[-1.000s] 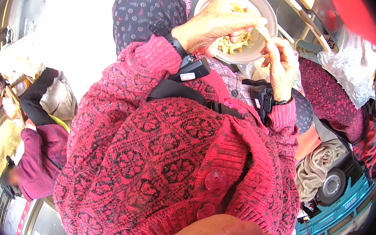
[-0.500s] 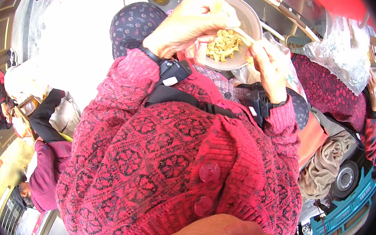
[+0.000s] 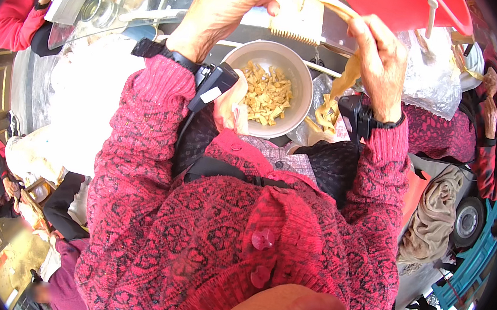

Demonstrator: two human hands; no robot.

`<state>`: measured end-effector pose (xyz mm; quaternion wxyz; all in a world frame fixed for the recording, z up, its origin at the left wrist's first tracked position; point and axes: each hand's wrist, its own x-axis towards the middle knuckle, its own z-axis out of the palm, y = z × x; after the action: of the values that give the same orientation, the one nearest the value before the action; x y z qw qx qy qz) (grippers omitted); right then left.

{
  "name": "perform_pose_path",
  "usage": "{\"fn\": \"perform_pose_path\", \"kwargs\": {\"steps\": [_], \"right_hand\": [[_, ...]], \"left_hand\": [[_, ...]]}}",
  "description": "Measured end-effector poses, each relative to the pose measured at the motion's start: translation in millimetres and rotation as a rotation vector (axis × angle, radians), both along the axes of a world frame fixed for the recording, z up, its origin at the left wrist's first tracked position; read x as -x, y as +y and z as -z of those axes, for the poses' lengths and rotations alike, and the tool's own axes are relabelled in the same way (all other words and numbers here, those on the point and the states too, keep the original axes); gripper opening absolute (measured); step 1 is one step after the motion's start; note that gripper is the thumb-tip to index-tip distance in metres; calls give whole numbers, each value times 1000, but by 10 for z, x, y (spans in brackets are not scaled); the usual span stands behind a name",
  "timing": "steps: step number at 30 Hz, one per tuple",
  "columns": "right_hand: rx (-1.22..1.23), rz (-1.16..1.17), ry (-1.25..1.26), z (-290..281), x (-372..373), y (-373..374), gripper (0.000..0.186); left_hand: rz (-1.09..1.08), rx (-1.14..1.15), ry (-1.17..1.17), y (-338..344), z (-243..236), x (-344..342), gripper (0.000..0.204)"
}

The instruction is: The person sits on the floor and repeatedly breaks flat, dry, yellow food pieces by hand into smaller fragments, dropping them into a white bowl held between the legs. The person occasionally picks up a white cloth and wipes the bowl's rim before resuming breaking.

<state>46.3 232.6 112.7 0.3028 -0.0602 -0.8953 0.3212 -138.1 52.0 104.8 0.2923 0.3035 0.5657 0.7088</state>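
Left hand (image 3: 226, 9): raised at the far edge of the view, fingers curled together around the upper end of pale flat noodle strips (image 3: 335, 94). The fingertips run out of the top of the view, so the full grip cannot be seen.

Right hand (image 3: 380, 60): raised to the right of the left hand, fingers closed on the same noodle strips. The strips hang from this hand down toward the right rim of the bowl.

Bowl (image 3: 295, 70): a round metal bowl, below and between the two hands, just beyond the person's chest. It holds a heap of short, pale yellow noodle pieces (image 3: 263, 93). What supports the bowl is hidden.

Wrists: each carries a black strap with a small black device, the left one (image 3: 213, 86) over the red knitted sleeve (image 3: 142, 139), the right one (image 3: 351, 114) just beside the hanging strips.

Surroundings:
- A red plastic basin (image 3: 406, 6) at the far right, above the right hand.
- A clear plastic bag (image 3: 429, 77) right of the right hand.
- A pale comb-edged block (image 3: 297, 22) between the hands, beyond the bowl.
- A person in a red jacket (image 3: 16, 19) at the far left.
- A wheel (image 3: 468, 221) and a blue frame (image 3: 474, 266) at the near right.
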Motion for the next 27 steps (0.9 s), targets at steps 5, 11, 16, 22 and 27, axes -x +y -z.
{"fn": "perform_pose_path", "kwargs": {"steps": [5, 11, 16, 22, 27], "right_hand": [[-1, 74, 6, 210, 244, 248, 27], [-139, 288, -357, 401, 182, 169, 31], [261, -22, 52, 548, -263, -322, 9], [103, -300, 243, 772, -398, -1126, 13], [329, -449, 246, 873, -459, -1332, 12]], "left_hand": [[-6, -54, 212, 279, 272, 193, 12], [-372, 447, 796, 262, 388, 162, 13], [103, 575, 693, -287, 329, -131, 26], [560, 680, 98, -292, 373, -757, 44], [409, 579, -726, -59, 490, -886, 38]]}}
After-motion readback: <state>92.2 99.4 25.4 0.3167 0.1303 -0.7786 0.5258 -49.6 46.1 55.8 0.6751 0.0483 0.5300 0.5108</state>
